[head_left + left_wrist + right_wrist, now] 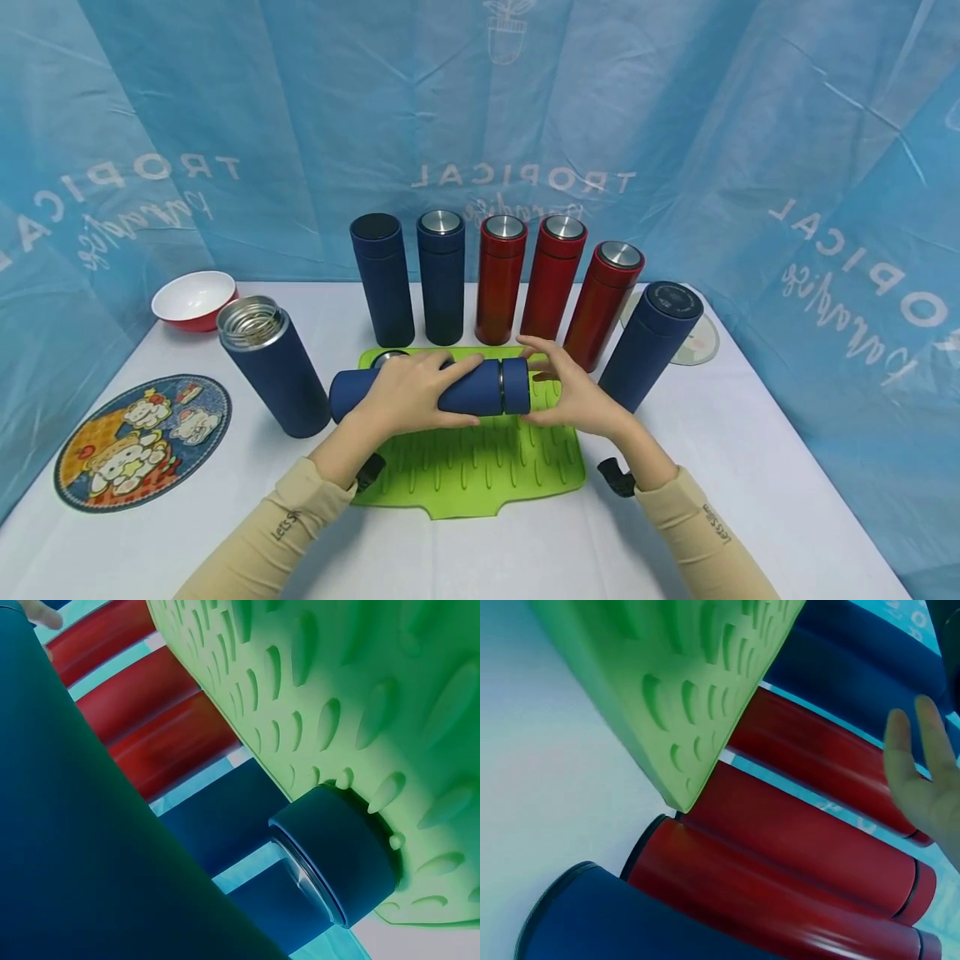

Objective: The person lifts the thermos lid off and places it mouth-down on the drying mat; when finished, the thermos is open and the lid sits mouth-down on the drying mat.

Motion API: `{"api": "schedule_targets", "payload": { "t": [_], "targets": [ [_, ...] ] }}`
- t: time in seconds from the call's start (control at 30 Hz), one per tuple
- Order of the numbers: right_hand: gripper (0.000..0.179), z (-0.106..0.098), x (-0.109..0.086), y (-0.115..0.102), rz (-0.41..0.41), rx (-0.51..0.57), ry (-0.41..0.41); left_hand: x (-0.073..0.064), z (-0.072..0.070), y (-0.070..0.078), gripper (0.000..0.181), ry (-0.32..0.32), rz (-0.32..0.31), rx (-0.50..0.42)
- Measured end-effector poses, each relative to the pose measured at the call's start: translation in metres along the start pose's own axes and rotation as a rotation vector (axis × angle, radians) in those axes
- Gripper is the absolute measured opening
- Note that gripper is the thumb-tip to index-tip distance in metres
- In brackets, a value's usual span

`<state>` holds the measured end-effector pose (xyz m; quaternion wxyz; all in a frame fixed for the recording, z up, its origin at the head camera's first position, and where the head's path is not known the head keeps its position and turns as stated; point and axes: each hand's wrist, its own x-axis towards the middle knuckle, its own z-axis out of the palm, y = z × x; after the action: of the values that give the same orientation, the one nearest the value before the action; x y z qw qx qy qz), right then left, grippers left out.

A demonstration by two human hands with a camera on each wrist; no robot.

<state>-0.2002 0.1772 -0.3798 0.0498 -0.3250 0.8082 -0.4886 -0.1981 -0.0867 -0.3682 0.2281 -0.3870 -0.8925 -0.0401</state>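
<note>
My left hand [416, 392] grips a blue thermos [472, 387] lying sideways above a green ridged mat [480, 475]. The thermos's lid end points right. Beside that end is my right hand [566, 392], thumb and fingers spread apart; whether they touch the lid cannot be told. In the right wrist view its fingers [900, 750] look extended. On the mat's far left sits a loose blue lid [337, 855], mostly behind the held thermos in the head view. An uncapped blue thermos [281, 375] stands left of the mat, its steel mouth showing.
Behind the mat stand two blue thermoses [442, 283] and three red thermoses [501, 283]. Another blue thermos [648, 346] is at right, by a round coaster [697, 342]. A red-and-white bowl [197, 300] and a cartoon placemat [146, 446] lie at left. A blue curtain [337, 125] hangs behind.
</note>
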Motion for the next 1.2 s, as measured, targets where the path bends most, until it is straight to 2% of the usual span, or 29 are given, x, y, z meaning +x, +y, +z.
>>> {"api": "schedule_targets", "payload": {
  "t": [0.07,0.17,0.3,0.4,0.47,0.53,0.6,0.7,0.8,0.93,1.07,1.13,1.2],
  "targets": [
    [0.097,0.001,0.0,0.001,-0.032,-0.009,-0.016,0.0,0.0,0.0,0.077,-0.003,0.001,0.003],
    [0.092,0.001,0.002,0.0,0.002,0.016,-0.044,0.0,-0.001,-0.001,0.077,-0.009,-0.002,0.001],
    [0.064,0.001,0.007,-0.005,0.234,0.04,0.007,0.001,-0.002,-0.001,0.077,-0.014,-0.006,0.004],
    [0.063,0.002,0.012,-0.01,0.419,0.079,0.061,0.002,-0.003,-0.002,0.077,-0.02,-0.006,0.009],
    [0.062,0.002,0.014,-0.012,0.484,0.115,0.068,0.003,-0.003,-0.002,0.076,-0.024,-0.005,0.012],
    [0.058,0.002,0.015,-0.012,0.509,0.131,0.051,0.003,-0.003,-0.002,0.076,-0.026,-0.002,0.017],
    [0.053,0.001,0.014,-0.011,0.493,0.152,0.021,0.002,-0.002,-0.002,0.076,-0.025,0.002,0.023],
    [0.048,0.0,0.011,-0.008,0.421,0.205,-0.032,0.001,-0.002,-0.002,0.076,-0.022,0.003,0.019],
    [0.061,-0.001,0.009,-0.005,0.307,0.202,-0.069,0.0,-0.003,-0.002,0.076,-0.024,0.002,0.016],
    [0.081,-0.001,0.007,-0.003,0.122,0.088,-0.06,-0.001,-0.003,-0.002,0.075,-0.033,-0.003,0.006],
    [0.088,0.002,0.006,0.0,-0.032,-0.021,-0.032,-0.001,-0.003,-0.002,0.075,-0.04,-0.013,0.0],
    [0.093,0.003,0.006,0.001,-0.056,-0.031,-0.033,-0.001,-0.003,-0.002,0.076,-0.041,-0.015,0.007],
    [0.092,0.004,0.006,0.001,-0.031,-0.004,-0.038,-0.001,-0.003,-0.003,0.076,-0.039,-0.014,0.011]
  ]
}}
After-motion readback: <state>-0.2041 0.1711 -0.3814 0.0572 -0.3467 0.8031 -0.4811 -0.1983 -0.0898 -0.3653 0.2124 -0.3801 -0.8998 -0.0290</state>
